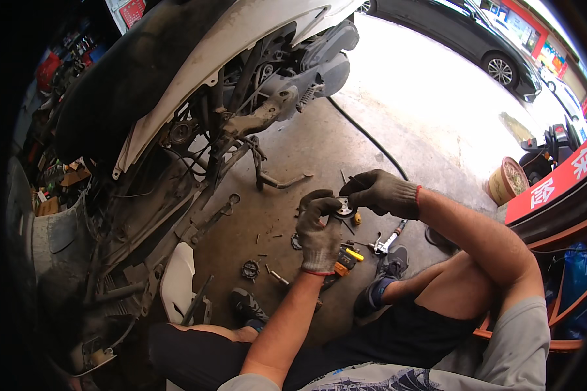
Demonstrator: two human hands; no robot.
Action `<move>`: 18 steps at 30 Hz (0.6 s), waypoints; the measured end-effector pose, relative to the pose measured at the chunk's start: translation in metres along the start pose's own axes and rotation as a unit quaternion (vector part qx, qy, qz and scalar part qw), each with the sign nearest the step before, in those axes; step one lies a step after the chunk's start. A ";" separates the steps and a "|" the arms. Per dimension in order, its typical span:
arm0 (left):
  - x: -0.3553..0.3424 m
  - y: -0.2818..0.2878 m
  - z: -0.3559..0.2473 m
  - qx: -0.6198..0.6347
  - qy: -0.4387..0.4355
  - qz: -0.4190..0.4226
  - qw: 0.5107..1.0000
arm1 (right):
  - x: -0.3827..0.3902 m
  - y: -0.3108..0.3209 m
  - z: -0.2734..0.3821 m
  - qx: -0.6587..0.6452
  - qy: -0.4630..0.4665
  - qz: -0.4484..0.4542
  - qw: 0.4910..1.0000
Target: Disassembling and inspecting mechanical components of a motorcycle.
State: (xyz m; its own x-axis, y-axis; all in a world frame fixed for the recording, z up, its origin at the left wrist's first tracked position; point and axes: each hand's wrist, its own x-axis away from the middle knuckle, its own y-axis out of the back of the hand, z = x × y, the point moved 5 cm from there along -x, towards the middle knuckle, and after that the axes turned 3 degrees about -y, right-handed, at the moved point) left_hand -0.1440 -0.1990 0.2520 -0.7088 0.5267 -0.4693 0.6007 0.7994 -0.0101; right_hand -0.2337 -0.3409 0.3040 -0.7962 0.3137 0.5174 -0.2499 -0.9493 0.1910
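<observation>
both gloved hands on a small round metal part (pixel 345 208), held up above the concrete floor (pixel 284 212) beside a partly stripped scooter (pixel 195 73).

left hand (pixel 321 229): grip clamped on the part, fingers curled at its left side. right hand (pixel 386 195): at the upper right edge, fingertips close together; too small and dark to tell if they pinch it. part sits between the hands, pale face with dark holes toward camera. on floor below: yellow-and-black tool (pixel 348 259) near left wrist, silver trigger tool (pixel 389 240) right of it, dark round piece (pixel 250 269) farther left. black hose (pixel 372 139) runs over floor, passing behind right hand. white panel (pixel 178 281) near left knee. dark car (pixel 460 39) outside, top right.
</observation>
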 end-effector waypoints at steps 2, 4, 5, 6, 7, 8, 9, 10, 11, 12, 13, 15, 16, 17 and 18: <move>0.001 -0.002 -0.002 -0.004 -0.003 0.007 1.000 | 0.001 -0.001 0.004 0.005 0.001 -0.009 1.000; 0.000 -0.003 -0.005 -0.007 0.037 -0.003 0.999 | 0.002 -0.001 0.005 0.010 0.003 -0.019 1.000; 0.001 -0.002 0.002 -0.007 0.037 -0.002 0.999 | 0.001 0.001 0.004 0.010 0.008 -0.030 0.999; 0.001 0.000 0.013 0.030 0.079 -0.014 0.996 | 0.000 0.001 0.005 0.009 0.014 -0.040 0.999; 0.002 0.002 0.024 0.066 0.121 -0.027 0.990 | 0.000 0.001 0.006 0.009 0.015 -0.040 0.999; 0.004 0.003 0.029 0.065 0.120 -0.028 0.990 | 0.001 0.001 0.007 0.014 0.009 -0.046 0.999; 0.005 0.002 0.029 0.132 0.159 -0.034 0.978 | 0.002 0.003 0.006 0.019 0.001 -0.054 0.998; 0.005 0.000 0.029 0.198 0.198 -0.041 0.959 | 0.002 0.003 0.006 0.018 0.001 -0.054 0.998; 0.005 0.001 0.024 0.198 0.198 -0.040 0.959 | 0.003 0.003 0.007 0.012 0.009 -0.059 0.998; 0.003 -0.001 0.015 0.215 0.242 -0.010 0.946 | 0.004 0.004 0.007 0.007 0.017 -0.064 0.998; 0.004 -0.005 0.012 0.230 0.285 0.019 0.930 | 0.004 0.005 0.006 0.006 0.016 -0.065 0.998; 0.006 -0.011 0.015 0.216 0.309 0.053 0.925 | 0.004 0.005 0.008 0.020 0.047 -0.067 0.996; 0.008 -0.014 0.018 0.200 0.332 0.085 0.918 | 0.004 0.004 0.008 0.019 0.047 -0.067 0.996; 0.008 -0.014 0.019 0.199 0.332 0.086 0.918 | 0.005 0.003 0.009 0.029 0.056 -0.069 0.996; 0.009 -0.013 0.021 0.267 0.358 0.085 0.891 | 0.005 0.000 0.012 0.038 0.067 -0.068 0.995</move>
State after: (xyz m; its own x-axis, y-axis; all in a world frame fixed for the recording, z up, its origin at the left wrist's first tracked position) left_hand -0.1502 -0.2112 0.2290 -0.5312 0.8285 0.1774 0.6763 0.5407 -0.5003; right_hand -0.2311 -0.3393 0.3171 -0.8256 0.4290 0.3666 -0.3223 -0.8917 0.3177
